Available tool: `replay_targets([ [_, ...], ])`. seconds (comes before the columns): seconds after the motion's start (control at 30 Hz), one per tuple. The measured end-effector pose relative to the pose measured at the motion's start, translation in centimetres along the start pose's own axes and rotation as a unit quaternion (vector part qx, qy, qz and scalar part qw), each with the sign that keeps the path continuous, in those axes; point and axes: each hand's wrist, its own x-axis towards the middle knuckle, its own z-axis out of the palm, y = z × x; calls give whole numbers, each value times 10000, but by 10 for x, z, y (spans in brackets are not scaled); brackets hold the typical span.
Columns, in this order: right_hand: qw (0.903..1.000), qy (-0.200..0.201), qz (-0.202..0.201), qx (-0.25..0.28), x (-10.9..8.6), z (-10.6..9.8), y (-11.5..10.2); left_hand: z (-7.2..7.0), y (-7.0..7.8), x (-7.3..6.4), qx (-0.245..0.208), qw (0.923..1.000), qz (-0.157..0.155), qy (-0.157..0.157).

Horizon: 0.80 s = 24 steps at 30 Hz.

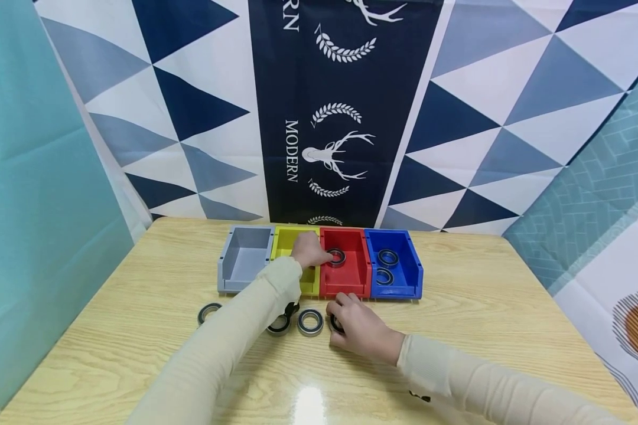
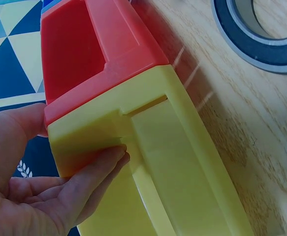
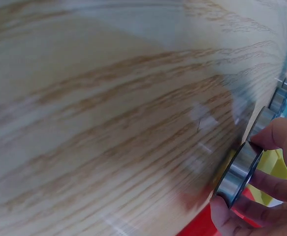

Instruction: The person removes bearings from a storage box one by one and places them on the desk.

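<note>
While right hand pinches 1 metal ring by near side of red bin, left hand has fingers inside yellow bin, thumb tip hidden, so can't tell if gripping. 2 rings sit in blue bin, right.

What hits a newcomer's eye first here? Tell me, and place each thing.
Likely the four bins first: gray, yellow, red and blue, side by side toward the back of the table. Next come the dark-faced metal rings roughly lined up in front of them, one ring held in the person's right grip. Behind, a white stag head stands out on the dark backdrop panel.
</note>
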Motion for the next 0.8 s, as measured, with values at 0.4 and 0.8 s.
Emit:
replay_targets([
  [0.4, 9999, 53, -115, 34, 0, 7, 1, 0, -1, -2, -116, 9999, -25, -57],
  [0.8, 9965, -567, 344, 516, -2, -3, -6, -2, -1, 0, -188, 9998, -39, -35],
])
